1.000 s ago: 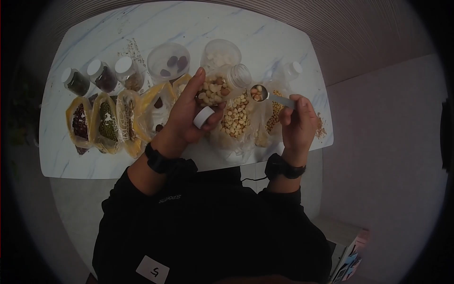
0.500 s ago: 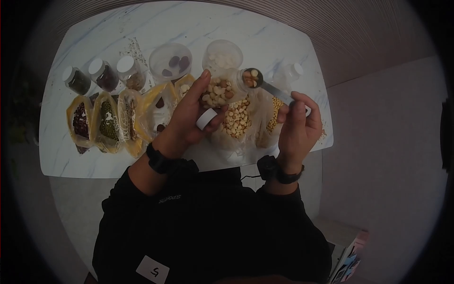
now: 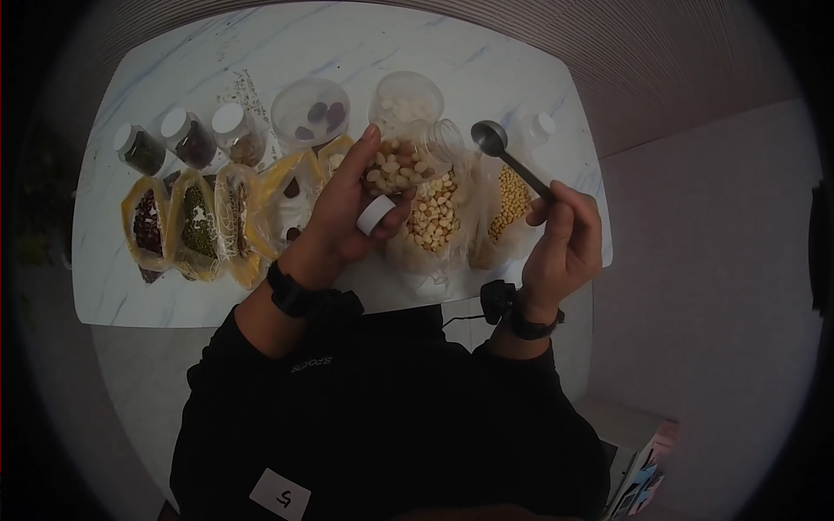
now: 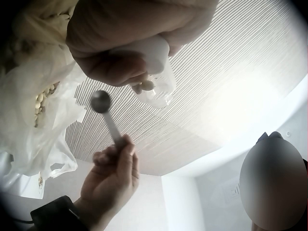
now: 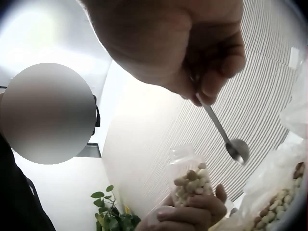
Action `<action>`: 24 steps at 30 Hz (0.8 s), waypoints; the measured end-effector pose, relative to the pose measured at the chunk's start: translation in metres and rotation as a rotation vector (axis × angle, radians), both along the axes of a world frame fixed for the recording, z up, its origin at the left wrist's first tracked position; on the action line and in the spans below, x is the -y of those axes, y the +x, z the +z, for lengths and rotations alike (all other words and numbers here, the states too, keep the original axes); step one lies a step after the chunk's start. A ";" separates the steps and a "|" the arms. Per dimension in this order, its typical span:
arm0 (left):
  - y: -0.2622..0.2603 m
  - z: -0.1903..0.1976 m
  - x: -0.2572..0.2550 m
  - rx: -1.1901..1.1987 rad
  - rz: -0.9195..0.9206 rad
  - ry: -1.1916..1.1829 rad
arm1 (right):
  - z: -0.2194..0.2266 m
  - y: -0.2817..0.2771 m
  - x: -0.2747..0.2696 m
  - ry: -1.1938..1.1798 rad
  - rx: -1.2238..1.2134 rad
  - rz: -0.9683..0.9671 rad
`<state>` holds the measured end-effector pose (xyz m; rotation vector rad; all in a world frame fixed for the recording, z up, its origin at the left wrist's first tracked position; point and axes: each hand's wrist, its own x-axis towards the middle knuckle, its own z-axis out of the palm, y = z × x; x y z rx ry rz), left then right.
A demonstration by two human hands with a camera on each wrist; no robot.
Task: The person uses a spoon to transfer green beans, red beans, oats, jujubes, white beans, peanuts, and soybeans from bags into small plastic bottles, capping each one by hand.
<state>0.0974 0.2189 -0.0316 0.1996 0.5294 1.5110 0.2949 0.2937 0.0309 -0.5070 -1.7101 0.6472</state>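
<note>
In our left hand (image 3: pixel 337 208) we grip a clear jar of nuts (image 3: pixel 404 165) and a white cap (image 3: pixel 375 214), the jar's mouth facing right; our right hand (image 3: pixel 565 247) pinches a measuring spoon (image 3: pixel 491 139), handle slanting forward-left, its bowl just right of that mouth, apart.

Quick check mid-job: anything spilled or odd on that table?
Yes: dark specks lie loose on the tabletop, just beyond the white-capped jar nearest the left hand. They look spilled, being outside any container; too small to identify.
</note>
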 end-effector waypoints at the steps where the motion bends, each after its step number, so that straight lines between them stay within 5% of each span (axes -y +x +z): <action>1: -0.001 0.000 0.000 0.002 -0.015 0.006 | 0.002 0.002 -0.002 0.001 0.000 -0.001; 6: -0.002 0.001 0.000 0.008 -0.038 0.006 | -0.003 0.005 -0.009 -0.309 0.575 0.004; 8: -0.002 -0.001 0.000 0.016 -0.034 0.029 | -0.021 0.003 -0.016 -0.306 0.606 0.025; 10: -0.001 -0.001 -0.001 0.013 -0.028 0.030 | -0.032 0.000 -0.020 -0.041 0.737 -0.048; 16: -0.002 -0.004 -0.001 0.008 -0.027 0.016 | -0.042 -0.008 -0.029 0.060 0.742 -0.208; 20: -0.002 -0.003 -0.001 0.023 -0.023 0.037 | -0.039 -0.012 -0.024 -0.015 0.728 -0.135; 22: -0.002 -0.003 0.000 0.022 -0.021 0.028 | -0.036 -0.012 -0.019 -0.298 0.596 0.001; 24: -0.001 -0.003 -0.001 0.022 -0.024 0.022 | -0.038 -0.011 -0.024 -0.185 0.627 -0.072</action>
